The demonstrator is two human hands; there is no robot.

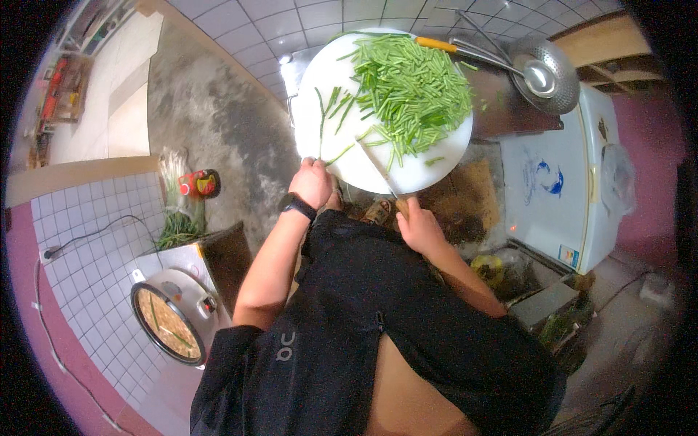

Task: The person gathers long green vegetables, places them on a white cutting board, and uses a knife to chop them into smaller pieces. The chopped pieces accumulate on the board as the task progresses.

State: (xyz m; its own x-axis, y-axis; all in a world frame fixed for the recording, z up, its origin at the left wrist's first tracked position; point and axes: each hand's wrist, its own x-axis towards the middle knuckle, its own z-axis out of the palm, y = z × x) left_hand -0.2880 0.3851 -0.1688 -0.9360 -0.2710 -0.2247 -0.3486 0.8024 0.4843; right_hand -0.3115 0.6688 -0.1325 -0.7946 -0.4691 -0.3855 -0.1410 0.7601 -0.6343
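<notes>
A round white cutting board [327, 60] lies before me, with a large heap of cut green beans [409, 92] over its upper right part. Several longer bean pieces [344, 111] are spread on the bare left side. My right hand [421, 224] grips the wooden handle of a kitchen knife [376, 165], whose blade rests over the board's near edge, its tip towards the beans. At the board's near left edge, my left hand [312, 182] has its fingers closed at the ends of long green beans [320, 131]. A dark watch is on that wrist.
Behind the board's right side lie a perforated metal strainer [564, 76] and a ladle [540, 79]. A white chest freezer [551, 180] stands right. At lower left is a rice cooker [185, 289] with food inside; spring onions [182, 226] and a red-labelled jar [199, 183] are beyond it.
</notes>
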